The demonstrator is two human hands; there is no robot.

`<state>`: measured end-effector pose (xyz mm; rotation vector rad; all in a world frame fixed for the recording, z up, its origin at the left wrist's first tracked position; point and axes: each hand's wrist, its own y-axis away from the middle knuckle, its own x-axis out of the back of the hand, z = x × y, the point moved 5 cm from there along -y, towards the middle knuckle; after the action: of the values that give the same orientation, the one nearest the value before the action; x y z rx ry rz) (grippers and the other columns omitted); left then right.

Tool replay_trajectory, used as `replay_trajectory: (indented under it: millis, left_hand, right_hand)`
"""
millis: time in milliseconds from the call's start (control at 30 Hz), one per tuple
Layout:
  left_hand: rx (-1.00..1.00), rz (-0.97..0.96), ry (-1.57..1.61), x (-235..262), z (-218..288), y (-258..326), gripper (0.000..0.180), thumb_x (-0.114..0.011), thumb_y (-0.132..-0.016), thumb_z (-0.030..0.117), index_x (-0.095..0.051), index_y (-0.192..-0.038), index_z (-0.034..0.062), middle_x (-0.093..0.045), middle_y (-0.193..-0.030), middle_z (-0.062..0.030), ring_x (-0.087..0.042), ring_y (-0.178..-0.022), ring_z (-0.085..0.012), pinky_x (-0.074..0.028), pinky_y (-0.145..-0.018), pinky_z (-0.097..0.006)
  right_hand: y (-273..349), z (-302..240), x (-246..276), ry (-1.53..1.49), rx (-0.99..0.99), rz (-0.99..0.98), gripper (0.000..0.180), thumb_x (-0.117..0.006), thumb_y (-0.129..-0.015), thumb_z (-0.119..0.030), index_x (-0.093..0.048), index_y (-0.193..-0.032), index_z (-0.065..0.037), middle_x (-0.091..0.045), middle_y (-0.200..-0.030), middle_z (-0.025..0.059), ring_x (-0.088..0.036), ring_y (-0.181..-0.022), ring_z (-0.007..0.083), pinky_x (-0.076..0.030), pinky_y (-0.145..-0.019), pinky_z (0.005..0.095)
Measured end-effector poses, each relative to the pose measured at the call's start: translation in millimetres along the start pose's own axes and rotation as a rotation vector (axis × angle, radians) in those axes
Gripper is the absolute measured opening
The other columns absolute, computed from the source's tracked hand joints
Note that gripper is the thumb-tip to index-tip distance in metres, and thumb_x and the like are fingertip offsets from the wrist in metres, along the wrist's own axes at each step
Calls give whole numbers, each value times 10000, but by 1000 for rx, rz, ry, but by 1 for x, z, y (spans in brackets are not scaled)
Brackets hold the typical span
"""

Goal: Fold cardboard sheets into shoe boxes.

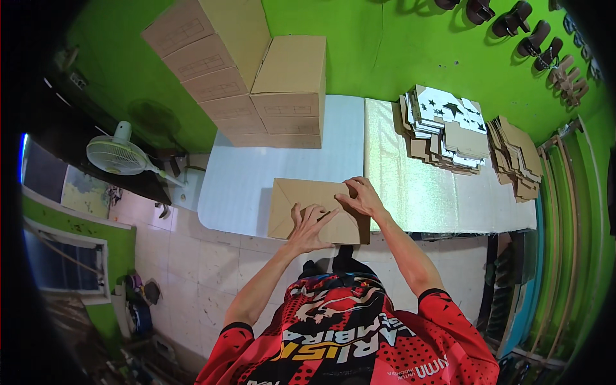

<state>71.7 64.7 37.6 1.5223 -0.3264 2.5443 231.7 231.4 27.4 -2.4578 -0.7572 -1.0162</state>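
A flat brown cardboard box (pixel 317 208) is pressed onto the counter (pixel 244 173) by the left hand (pixel 310 221) and right hand (pixel 362 197), both open-palmed, fingers spread, nothing gripped.

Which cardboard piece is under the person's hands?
The flat brown cardboard piece at the table's near edge; both hands press on it. The other cardboard sits stacked farther back.

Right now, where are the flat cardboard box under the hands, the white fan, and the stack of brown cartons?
Flat cardboard box (pixel 292 205), head view, bare left panel.
White fan (pixel 115 156), head view, round grille.
Stack of brown cartons (pixel 289 96), head view, front carton's face.
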Motion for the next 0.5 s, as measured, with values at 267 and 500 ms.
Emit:
replay_trajectory:
  millis: [267, 500]
  left_hand:
    - [518, 430, 125, 26, -81, 45, 920, -698, -909, 614, -393, -1627, 126, -345, -1667, -202, -218, -1597, -380, -44, -1261, -649]
    - [797, 50, 1345, -3, -149, 18, 852, -386, -1070, 677, -305, -1663, 71, -298, -1722, -145, -259, -1593, -278, -221, -1279, -383]
  right_hand:
    - [23, 18, 17, -47, -285, 262, 747, -600, -1030, -531, -460, -1583, -49, -301, -1678, 288, -269, -1557, 455, -235, -1272, 505]
    - [51, 74, -43, -569, -551, 383, 915, -426, -1085, -592, -206, -1625, 113, -217, -1703, 312, -191, -1610, 374, -145, -1308, 388]
